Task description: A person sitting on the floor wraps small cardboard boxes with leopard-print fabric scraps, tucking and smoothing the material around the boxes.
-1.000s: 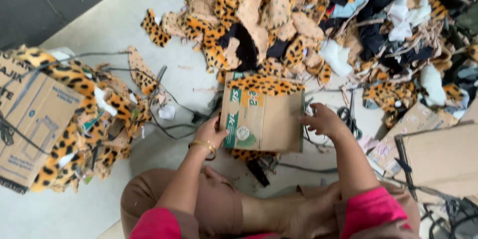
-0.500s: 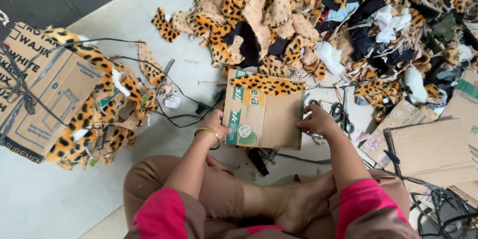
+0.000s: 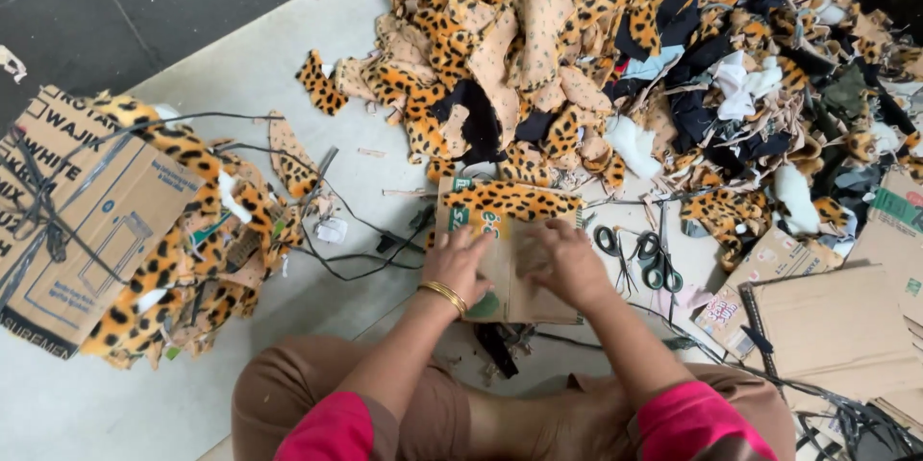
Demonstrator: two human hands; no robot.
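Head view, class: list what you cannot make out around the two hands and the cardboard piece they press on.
- Cardboard piece: its middle lies under the left hand and right hand.
- Its far edge: covered by a leopard-print strip.
- Dark object below it: partly hidden by the cardboard, kind unclear.
- Scissors: blades too thin to follow.
- Person's knees: cut off by the bottom edge.
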